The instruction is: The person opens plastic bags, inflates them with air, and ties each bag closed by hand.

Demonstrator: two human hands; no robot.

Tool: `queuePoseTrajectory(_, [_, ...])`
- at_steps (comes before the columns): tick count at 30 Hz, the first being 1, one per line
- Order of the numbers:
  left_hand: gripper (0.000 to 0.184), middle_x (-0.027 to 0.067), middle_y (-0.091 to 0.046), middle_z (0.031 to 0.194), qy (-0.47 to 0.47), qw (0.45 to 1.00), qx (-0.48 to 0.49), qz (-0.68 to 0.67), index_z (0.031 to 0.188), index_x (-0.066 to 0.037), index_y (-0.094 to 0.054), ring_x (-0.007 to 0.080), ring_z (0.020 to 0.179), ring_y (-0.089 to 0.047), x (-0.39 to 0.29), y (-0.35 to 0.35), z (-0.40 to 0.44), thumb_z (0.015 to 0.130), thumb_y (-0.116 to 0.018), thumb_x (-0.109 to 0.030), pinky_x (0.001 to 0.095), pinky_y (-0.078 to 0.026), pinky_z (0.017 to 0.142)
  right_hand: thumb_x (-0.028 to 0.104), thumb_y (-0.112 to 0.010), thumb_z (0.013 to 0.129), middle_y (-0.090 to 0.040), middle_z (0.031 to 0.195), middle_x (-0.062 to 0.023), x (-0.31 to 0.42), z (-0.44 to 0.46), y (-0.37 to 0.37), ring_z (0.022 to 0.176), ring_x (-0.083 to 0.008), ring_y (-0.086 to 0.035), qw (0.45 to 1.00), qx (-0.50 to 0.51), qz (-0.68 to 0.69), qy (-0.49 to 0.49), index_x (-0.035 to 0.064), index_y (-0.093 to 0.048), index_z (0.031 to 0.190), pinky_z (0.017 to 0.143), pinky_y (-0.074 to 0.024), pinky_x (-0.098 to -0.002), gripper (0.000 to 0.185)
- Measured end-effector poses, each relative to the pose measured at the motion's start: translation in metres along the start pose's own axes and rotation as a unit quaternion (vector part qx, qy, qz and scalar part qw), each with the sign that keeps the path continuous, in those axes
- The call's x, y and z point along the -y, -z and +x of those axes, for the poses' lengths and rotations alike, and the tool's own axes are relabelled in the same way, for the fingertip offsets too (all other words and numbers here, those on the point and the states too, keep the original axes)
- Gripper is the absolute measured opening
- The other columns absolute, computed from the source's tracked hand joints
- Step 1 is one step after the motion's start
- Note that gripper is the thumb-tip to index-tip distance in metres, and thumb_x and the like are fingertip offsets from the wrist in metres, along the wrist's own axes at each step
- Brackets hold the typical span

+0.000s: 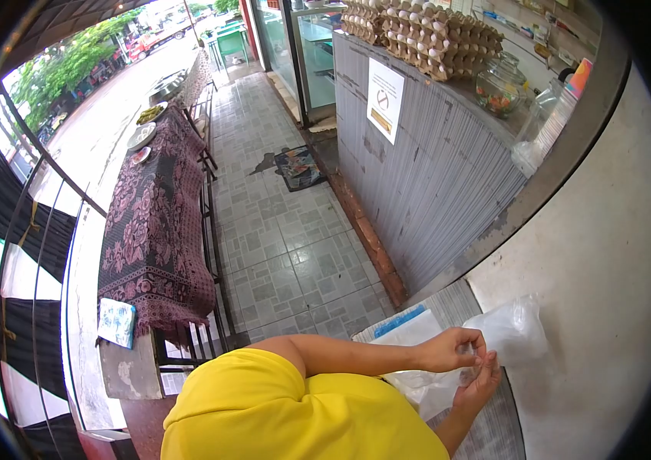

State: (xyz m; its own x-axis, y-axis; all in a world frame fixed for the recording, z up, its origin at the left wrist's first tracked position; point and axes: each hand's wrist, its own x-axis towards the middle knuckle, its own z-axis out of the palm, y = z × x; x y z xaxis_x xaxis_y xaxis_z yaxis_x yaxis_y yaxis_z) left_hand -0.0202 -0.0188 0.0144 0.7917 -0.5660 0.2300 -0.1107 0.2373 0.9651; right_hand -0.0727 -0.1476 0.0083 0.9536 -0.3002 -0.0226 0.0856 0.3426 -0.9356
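My left hand [452,350] reaches in from the left, its fingers pinched together. My right hand [480,381] comes up from below, and its fingertips meet those of the left. Thin clear plastic shows between them, seemingly the edge of a plastic bag [426,389] that hangs or lies just under the hands; its exact outline is hard to make out. Beside the fingers, a bundle of clear plastic bags [508,328] rests on the grey wood-grain table [505,429]. A white and blue packet [406,328] lies behind my left wrist.
A counter with grey striped panelling [425,153] carries stacked egg trays [436,38], a glass jar [500,88] and plastic cups [552,126]. On the left stands a long table with a patterned cloth [149,199], bearing dishes [143,136]. A mat [299,167] lies on the tiled floor.
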Motion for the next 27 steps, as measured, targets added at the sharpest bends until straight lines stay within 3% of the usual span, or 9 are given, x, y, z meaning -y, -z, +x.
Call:
queuePoseTrajectory(5, [0.008, 0.004, -0.056, 0.08, 0.022, 1.0, -0.004, 0.0, 0.086, -0.003, -0.054, 0.0128, 0.079, -0.053, 0.003, 0.0, 0.0, 0.082, -0.059, -0.008, 0.0261, -0.043, 0.074, 0.034, -0.058, 0.085, -0.056, 0.086, -0.0078, 0.007, -0.004, -0.01, 0.08, -0.0153, -0.055, 0.999, -0.031, -0.008, -0.016, 0.0003, -0.056, 0.089, 0.07, -0.0454, -0.0251, 0.034])
queuePoseTrajectory(9, [0.004, 0.0045, -0.055, 0.08, 0.024, 0.999, -0.033, 0.006, 0.087, -0.003, -0.05, 0.0119, 0.078, -0.053, 0.0, 0.0, 0.001, 0.086, -0.053, -0.006, 0.0239, -0.045, 0.071, 0.025, -0.059, 0.085, -0.053, 0.079, -0.0045, 0.008, -0.005, -0.015, 0.072, -0.0128, -0.053, 0.999, -0.015, -0.022, 0.032, 0.0028, -0.054, 0.088, 0.063, -0.0444, -0.024, 0.024])
queuePoseTrajectory(14, [0.007, 0.0049, -0.053, 0.081, 0.034, 0.998, -0.06, -0.012, 0.093, -0.004, -0.046, 0.0104, 0.072, -0.05, 0.007, -0.003, 0.001, 0.09, -0.05, -0.009, 0.0227, -0.043, 0.063, 0.017, -0.06, 0.084, -0.05, 0.08, -0.0011, 0.002, -0.001, 0.002, 0.074, -0.0081, -0.05, 0.998, -0.007, -0.044, -0.033, 0.0058, -0.052, 0.087, 0.063, -0.0419, -0.0202, 0.014])
queuePoseTrajectory(18, [0.012, 0.0042, -0.052, 0.078, 0.043, 0.997, -0.063, -0.018, 0.095, -0.004, -0.045, 0.0096, 0.066, -0.046, -0.003, -0.004, 0.0, 0.09, -0.051, -0.014, 0.0227, -0.041, 0.057, 0.019, -0.058, 0.086, -0.049, 0.076, 0.0003, 0.0, 0.0, 0.002, 0.072, -0.0064, -0.048, 0.999, -0.021, -0.034, -0.022, 0.0068, -0.051, 0.084, 0.061, -0.0399, -0.0196, 0.014])
queuePoseTrajectory(23, [0.014, 0.0034, -0.053, 0.074, 0.053, 0.998, 0.019, -0.028, 0.092, -0.004, -0.046, 0.0099, 0.067, -0.05, 0.0, -0.003, -0.001, 0.088, -0.054, -0.015, 0.0231, -0.043, 0.059, 0.027, -0.055, 0.087, -0.048, 0.074, 0.0002, 0.004, -0.001, -0.004, 0.069, -0.0082, -0.048, 0.999, -0.036, -0.022, 0.019, 0.007, -0.05, 0.083, 0.06, -0.0403, -0.0218, 0.021])
queuePoseTrajectory(27, [0.011, 0.0039, -0.054, 0.076, 0.065, 0.997, 0.041, -0.01, 0.089, -0.003, -0.047, 0.0102, 0.069, -0.053, 0.002, -0.001, -0.001, 0.088, -0.054, -0.012, 0.0237, -0.045, 0.06, 0.026, -0.057, 0.086, -0.044, 0.072, -0.0015, 0.004, -0.001, -0.003, 0.068, -0.0082, -0.047, 0.996, -0.073, 0.04, -0.017, 0.007, -0.05, 0.083, 0.058, -0.0401, -0.0195, 0.021])
